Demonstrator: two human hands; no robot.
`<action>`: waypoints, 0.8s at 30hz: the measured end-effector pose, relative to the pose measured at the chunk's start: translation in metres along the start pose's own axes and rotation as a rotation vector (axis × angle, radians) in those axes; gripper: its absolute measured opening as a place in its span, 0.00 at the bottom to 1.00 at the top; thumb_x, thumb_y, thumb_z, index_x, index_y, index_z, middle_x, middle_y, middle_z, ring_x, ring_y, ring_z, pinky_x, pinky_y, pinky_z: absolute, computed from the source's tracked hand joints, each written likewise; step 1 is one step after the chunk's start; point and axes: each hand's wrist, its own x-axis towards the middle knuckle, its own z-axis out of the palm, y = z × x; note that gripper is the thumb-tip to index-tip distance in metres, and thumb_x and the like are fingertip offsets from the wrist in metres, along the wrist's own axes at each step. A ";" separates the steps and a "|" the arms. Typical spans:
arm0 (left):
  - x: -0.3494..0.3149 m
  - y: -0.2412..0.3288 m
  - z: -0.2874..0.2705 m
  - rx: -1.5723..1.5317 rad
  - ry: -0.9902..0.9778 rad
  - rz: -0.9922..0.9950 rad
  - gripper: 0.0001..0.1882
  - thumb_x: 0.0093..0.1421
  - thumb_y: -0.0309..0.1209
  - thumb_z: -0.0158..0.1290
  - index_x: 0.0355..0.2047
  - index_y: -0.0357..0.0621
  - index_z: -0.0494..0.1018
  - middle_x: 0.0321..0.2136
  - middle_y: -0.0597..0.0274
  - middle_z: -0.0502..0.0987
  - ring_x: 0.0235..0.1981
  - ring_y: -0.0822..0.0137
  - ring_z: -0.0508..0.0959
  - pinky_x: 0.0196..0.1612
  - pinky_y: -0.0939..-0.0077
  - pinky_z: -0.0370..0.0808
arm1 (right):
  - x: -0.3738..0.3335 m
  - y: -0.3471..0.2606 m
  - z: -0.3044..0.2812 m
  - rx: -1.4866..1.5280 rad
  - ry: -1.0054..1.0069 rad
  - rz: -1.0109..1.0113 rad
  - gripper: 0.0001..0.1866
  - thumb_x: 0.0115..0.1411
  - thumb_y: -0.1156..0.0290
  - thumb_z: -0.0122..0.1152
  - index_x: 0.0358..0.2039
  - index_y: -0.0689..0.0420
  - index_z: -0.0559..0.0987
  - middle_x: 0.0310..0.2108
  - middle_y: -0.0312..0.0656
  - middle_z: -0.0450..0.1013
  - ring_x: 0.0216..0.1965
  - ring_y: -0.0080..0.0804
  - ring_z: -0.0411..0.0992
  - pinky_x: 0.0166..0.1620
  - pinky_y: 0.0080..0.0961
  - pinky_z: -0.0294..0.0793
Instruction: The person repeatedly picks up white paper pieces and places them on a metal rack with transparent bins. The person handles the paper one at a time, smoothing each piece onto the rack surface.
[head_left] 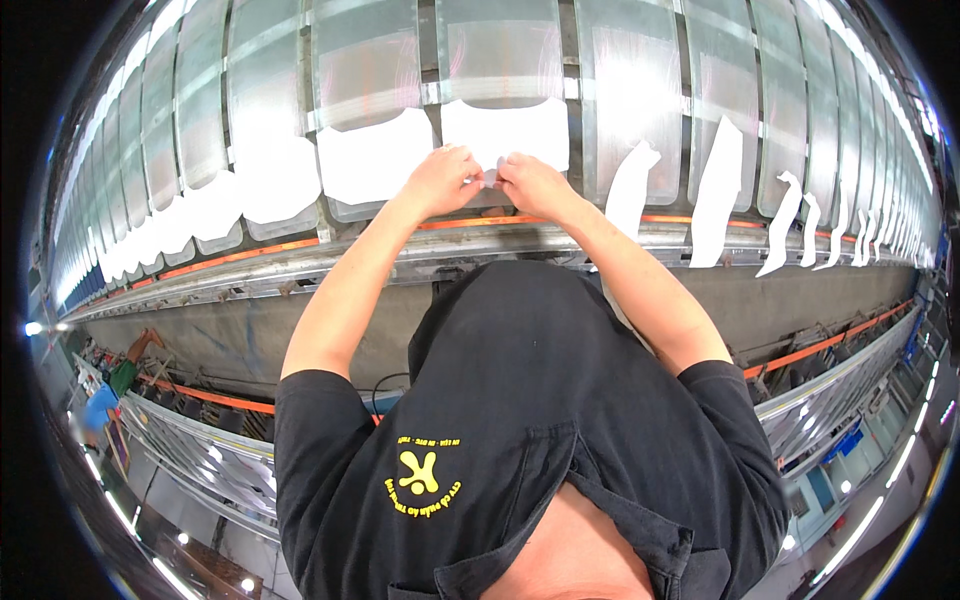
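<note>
A white cut cloth piece (505,122) lies on the glassy plate (500,60) straight ahead of me. My left hand (443,182) is at its near edge, left of the middle, with thumb and fingers pinched together on the cloth. Close beside it, my right hand (535,187) pinches the same edge, its fingertips almost meeting the left ones. A small pale bit shows between the two sets of fingertips; what it is I cannot make out. The fingers partly hide the cloth's near edge.
More white pieces, such as one flat piece (375,158), lie on plates to the left. On the right, narrow white strips (718,195) hang over the plates' near ends. An orange rail (465,224) runs along the front. Another person (105,405) is at the far left.
</note>
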 end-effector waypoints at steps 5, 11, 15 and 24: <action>0.009 0.019 0.004 0.124 0.115 0.026 0.20 0.59 0.40 0.59 0.49 0.46 0.76 0.49 0.55 0.75 0.53 0.52 0.73 0.57 0.56 0.69 | -0.014 -0.009 0.010 -0.081 -0.041 0.046 0.08 0.61 0.69 0.59 0.35 0.60 0.81 0.34 0.49 0.76 0.40 0.50 0.76 0.45 0.44 0.75; 0.000 0.028 0.050 0.490 0.000 -0.011 0.49 0.65 0.66 0.40 0.71 0.36 0.54 0.72 0.48 0.52 0.74 0.53 0.49 0.74 0.53 0.46 | -0.083 -0.035 -0.021 0.210 0.088 0.216 0.08 0.63 0.68 0.61 0.36 0.60 0.81 0.34 0.50 0.77 0.39 0.50 0.76 0.42 0.41 0.75; 0.036 0.044 0.065 0.355 0.109 -0.016 0.54 0.62 0.70 0.40 0.70 0.32 0.54 0.72 0.45 0.52 0.74 0.49 0.49 0.74 0.53 0.45 | -0.138 -0.048 -0.043 0.305 0.244 0.455 0.08 0.64 0.70 0.62 0.37 0.62 0.81 0.32 0.48 0.77 0.34 0.41 0.76 0.40 0.34 0.74; 0.074 0.061 0.087 0.220 0.155 -0.052 0.50 0.64 0.66 0.42 0.71 0.35 0.53 0.72 0.47 0.52 0.75 0.56 0.49 0.75 0.56 0.44 | -0.213 -0.011 -0.068 0.369 0.480 0.799 0.10 0.67 0.66 0.62 0.41 0.60 0.81 0.27 0.33 0.76 0.27 0.17 0.71 0.33 0.20 0.73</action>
